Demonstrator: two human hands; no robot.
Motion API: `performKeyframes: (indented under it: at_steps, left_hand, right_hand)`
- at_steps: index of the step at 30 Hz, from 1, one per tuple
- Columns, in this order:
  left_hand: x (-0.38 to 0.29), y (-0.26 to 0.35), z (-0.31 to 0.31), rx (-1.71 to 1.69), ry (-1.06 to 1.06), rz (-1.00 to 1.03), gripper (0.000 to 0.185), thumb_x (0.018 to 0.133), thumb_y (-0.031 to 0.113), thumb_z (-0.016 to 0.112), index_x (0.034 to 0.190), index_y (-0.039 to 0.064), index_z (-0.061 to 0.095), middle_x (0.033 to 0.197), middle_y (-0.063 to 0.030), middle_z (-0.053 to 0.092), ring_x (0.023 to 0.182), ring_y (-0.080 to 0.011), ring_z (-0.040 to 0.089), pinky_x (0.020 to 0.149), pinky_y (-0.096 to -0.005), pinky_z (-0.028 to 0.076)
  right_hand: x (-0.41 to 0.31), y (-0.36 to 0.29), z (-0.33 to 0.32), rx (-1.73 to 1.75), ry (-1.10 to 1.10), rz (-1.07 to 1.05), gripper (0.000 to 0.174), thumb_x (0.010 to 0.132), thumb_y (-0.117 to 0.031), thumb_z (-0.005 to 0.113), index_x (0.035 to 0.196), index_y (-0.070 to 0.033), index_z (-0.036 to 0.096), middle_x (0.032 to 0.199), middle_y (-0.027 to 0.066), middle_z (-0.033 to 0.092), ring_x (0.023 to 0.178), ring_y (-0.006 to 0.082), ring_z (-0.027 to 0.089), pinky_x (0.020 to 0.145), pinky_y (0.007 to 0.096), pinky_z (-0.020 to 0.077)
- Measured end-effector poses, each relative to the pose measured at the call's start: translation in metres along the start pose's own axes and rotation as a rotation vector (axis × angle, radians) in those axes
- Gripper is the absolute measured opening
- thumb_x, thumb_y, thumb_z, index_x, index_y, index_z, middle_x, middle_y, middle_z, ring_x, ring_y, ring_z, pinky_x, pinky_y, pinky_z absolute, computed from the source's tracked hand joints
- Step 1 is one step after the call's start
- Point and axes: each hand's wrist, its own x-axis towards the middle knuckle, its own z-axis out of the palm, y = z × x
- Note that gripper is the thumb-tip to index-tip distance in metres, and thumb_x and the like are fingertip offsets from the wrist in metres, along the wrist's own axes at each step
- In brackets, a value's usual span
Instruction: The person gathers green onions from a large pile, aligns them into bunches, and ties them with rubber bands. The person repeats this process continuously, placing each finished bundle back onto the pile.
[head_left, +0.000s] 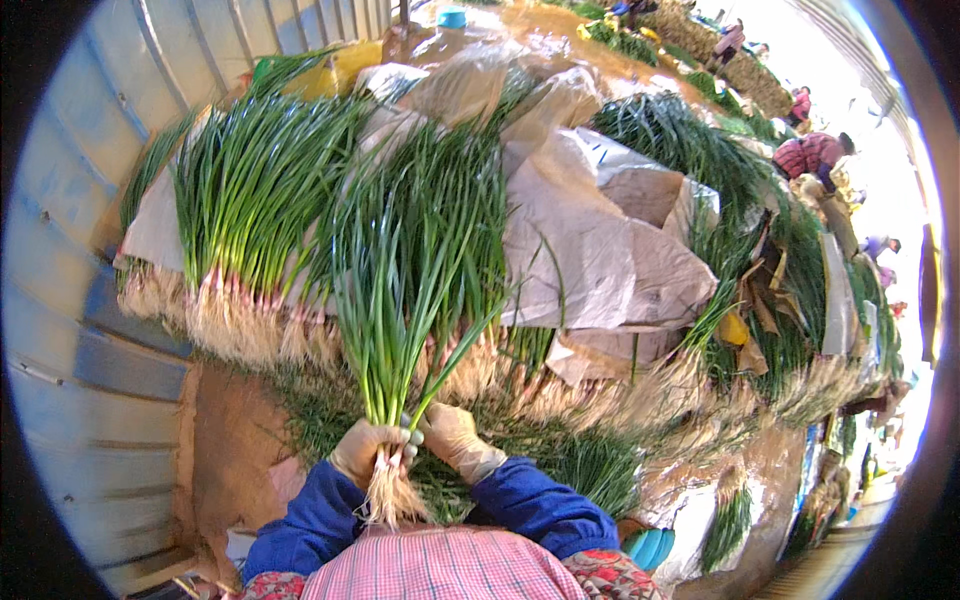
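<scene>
My left hand (371, 450), in a pale glove, is closed around a bunch of green allium plants (394, 330) just above their roots. Long flat leaves fan upward from it, and straw-coloured roots (394, 491) hang below my fist, in front of the checked apron (450, 566). Beside it my right hand (454, 439), also gloved, has its fingers curled at the base of one stalk (454, 367) that slants out from the bunch's right side. Its fingertips are partly hidden. Behind both hands, more of these plants (255, 187) lie in a row with roots towards me.
Pale sheeting (577, 240) covers part of the piled plants. Loose greens (585, 465) lie on the ground below the row. A corrugated metal wall (90, 315) curves along the left. A tied bundle (727, 517) sits at lower right. Other people (810, 154) bend over piles farther off.
</scene>
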Motion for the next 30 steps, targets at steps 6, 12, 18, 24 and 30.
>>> performKeyframes:
  at_steps: [6,12,18,24,30]
  left_hand:
    - [-0.038,0.079,0.021,-0.008,-0.252,0.035,0.017,0.077,0.010,0.059,0.087,-0.005,0.059,0.066,-0.0106,0.061,0.053,-0.0206,0.062,0.048,-0.0353,0.058]
    - [-0.054,0.131,0.016,-0.132,-0.809,0.281,0.024,0.082,0.011,0.052,0.102,-0.001,0.054,0.064,-0.0118,0.060,0.062,-0.0225,0.065,0.066,-0.0398,0.058]
    - [-0.020,0.103,0.029,-0.084,-0.178,0.361,0.035,0.078,0.008,0.062,0.111,0.002,0.054,0.074,-0.0059,0.061,0.059,-0.0126,0.060,0.049,-0.0278,0.052]
    - [0.043,0.041,0.010,0.073,0.089,0.151,0.023,0.076,0.002,0.062,0.098,-0.003,0.055,0.084,-0.0134,0.064,0.072,-0.0213,0.064,0.066,-0.0314,0.055]
    - [0.058,0.021,0.004,0.379,0.053,0.017,0.018,0.078,0.012,0.064,0.087,-0.004,0.064,0.074,-0.0107,0.065,0.058,-0.0150,0.060,0.048,-0.0245,0.046]
  right_hand:
    - [-0.038,0.071,0.027,-0.388,-0.855,0.062,0.049,0.081,-0.045,0.045,0.096,-0.004,0.066,0.098,0.0178,0.064,0.094,0.0317,0.061,0.082,0.0414,0.0476]
    - [0.008,0.056,-0.016,0.245,0.242,0.046,0.043,0.087,-0.041,0.043,0.098,-0.005,0.063,0.087,0.0139,0.066,0.082,0.0298,0.064,0.077,0.0398,0.0489]
    - [0.076,0.057,-0.036,-0.149,0.171,0.144,0.033,0.086,-0.033,0.050,0.099,-0.004,0.060,0.077,0.0101,0.065,0.073,0.0213,0.063,0.068,0.0347,0.0500]
    - [0.003,0.029,-0.031,0.380,0.273,0.008,0.030,0.087,-0.032,0.051,0.105,-0.009,0.057,0.064,0.0122,0.062,0.055,0.0257,0.061,0.054,0.0370,0.0495]
    - [-0.016,0.022,-0.033,0.321,0.070,-0.094,0.048,0.087,-0.047,0.045,0.106,-0.005,0.060,0.074,0.0206,0.062,0.070,0.0346,0.063,0.064,0.0402,0.0494]
